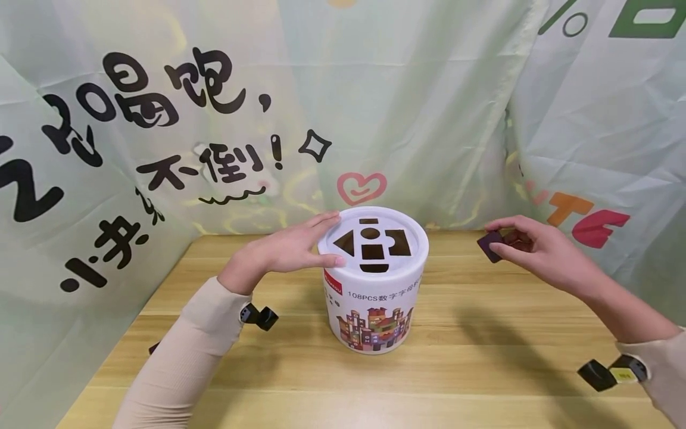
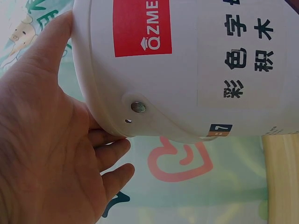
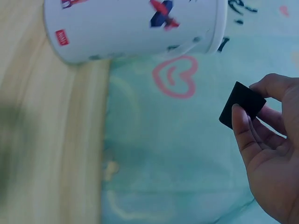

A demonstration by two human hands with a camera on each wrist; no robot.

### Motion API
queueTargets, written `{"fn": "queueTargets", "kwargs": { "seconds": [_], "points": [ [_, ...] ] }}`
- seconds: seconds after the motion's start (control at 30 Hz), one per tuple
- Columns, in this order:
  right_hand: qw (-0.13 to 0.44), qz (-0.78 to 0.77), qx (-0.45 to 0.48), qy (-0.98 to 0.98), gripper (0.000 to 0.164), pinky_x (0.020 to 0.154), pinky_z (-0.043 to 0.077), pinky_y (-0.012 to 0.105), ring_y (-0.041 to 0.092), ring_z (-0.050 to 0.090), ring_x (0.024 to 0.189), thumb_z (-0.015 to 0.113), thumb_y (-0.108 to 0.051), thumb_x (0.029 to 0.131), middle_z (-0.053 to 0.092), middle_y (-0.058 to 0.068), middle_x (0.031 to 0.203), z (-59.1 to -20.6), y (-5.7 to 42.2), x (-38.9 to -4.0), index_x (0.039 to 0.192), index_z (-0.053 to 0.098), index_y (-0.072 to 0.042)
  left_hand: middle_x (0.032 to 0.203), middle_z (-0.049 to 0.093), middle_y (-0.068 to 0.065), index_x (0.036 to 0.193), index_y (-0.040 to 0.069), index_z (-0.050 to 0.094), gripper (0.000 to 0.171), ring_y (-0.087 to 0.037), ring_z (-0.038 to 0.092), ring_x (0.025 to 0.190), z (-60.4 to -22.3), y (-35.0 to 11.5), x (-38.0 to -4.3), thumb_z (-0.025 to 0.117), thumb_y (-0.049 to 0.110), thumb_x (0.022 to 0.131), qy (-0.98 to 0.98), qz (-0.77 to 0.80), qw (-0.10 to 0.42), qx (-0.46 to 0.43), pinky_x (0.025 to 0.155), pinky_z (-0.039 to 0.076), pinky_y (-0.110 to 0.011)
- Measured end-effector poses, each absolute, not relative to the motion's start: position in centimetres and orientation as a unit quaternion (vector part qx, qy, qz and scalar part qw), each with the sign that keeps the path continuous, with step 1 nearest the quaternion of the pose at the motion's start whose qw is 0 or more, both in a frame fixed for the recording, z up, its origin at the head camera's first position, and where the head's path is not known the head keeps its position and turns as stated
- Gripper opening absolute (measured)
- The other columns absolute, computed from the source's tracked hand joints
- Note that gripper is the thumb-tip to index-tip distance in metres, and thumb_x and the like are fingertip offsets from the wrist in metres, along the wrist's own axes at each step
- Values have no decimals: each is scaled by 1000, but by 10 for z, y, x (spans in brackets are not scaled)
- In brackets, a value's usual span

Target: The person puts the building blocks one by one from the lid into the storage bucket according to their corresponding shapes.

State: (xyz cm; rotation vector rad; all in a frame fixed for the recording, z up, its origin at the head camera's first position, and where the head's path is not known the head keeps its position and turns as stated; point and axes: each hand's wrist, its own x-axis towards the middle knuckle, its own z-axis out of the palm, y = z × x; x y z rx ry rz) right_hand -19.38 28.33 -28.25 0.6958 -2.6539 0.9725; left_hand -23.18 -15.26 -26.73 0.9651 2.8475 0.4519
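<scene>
A white toy-block bucket [image 1: 370,310] stands upright on the table, its lid [image 1: 351,265] cut with several shaped holes. My left hand [image 1: 292,247] rests against the lid's left edge, thumb at the front and fingers towards the back. In the left wrist view, the left hand [image 2: 42,116] touches the bucket's rim with loosely extended fingers. Off to the right of the bucket, my right hand [image 1: 527,241] pinches a dark square block [image 1: 489,245] above the table. The right wrist view shows that block [image 3: 243,105] between thumb and fingertips, apart from the bucket [image 3: 135,28].
Another small dark piece [image 1: 153,347] lies at the table's left side, partly hidden by the left sleeve. The wooden table [image 1: 439,381] ends at a printed curtain [image 1: 407,119] behind and at both sides.
</scene>
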Motion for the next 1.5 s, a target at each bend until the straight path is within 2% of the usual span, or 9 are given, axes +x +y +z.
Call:
{"fn": "queueTargets", "kwargs": {
  "seconds": [0.07,0.33,0.63,0.8,0.97,1.2,1.4,1.5],
  "points": [
    [115,323,244,-907,31,65,49,16,9,63,78,69,-15,93,64,7,102,-273,274,-193,123,62,-13,163,8,3,158,17,15,100,-22,17,147,-267,-153,-232,51,74,85,936,148,51,315,114,25,-47],
    [132,310,284,-898,29,67,48,16,11,59,81,73,-14,90,63,-4,102,-244,233,-192,117,68,-20,163,8,2,158,17,15,99,-23,17,147,-268,-154,-231,52,73,85,936,152,51,313,114,24,-48],
    [162,284,367,-871,27,70,48,18,8,56,83,74,-13,89,63,-7,100,-231,197,-200,115,70,-17,163,10,-1,158,16,16,99,-23,16,147,-269,-156,-232,52,73,85,935,153,49,317,114,24,-48],
    [137,288,363,-876,26,75,52,26,8,61,85,74,-14,89,64,-8,102,-226,177,-204,115,70,-16,163,9,1,158,16,16,99,-23,16,147,-269,-156,-232,51,73,85,935,155,50,316,114,23,-48],
    [86,304,354,-880,28,73,54,36,13,64,84,73,-18,90,66,2,100,-221,156,-206,115,67,-10,163,8,2,158,17,15,100,-23,17,146,-269,-156,-231,51,74,85,936,156,50,313,114,25,-48],
    [64,272,355,-892,27,66,51,34,16,60,79,73,-19,89,65,4,94,-219,125,-214,114,67,-9,163,8,2,158,18,15,99,-25,21,145,-269,-156,-233,50,75,85,934,157,49,316,113,27,-49],
    [67,251,378,-889,28,63,50,32,15,58,76,73,-19,88,65,1,97,-221,102,-220,115,68,-11,163,10,1,158,21,15,99,-26,24,144,-270,-155,-232,48,77,84,935,158,49,314,111,29,-50],
    [72,234,391,-887,28,61,48,31,14,56,72,73,-18,88,64,-1,89,-224,93,-223,114,68,-11,163,10,1,158,21,15,99,-25,24,144,-270,-154,-233,48,78,84,934,159,47,316,111,30,-50]
  ]
}}
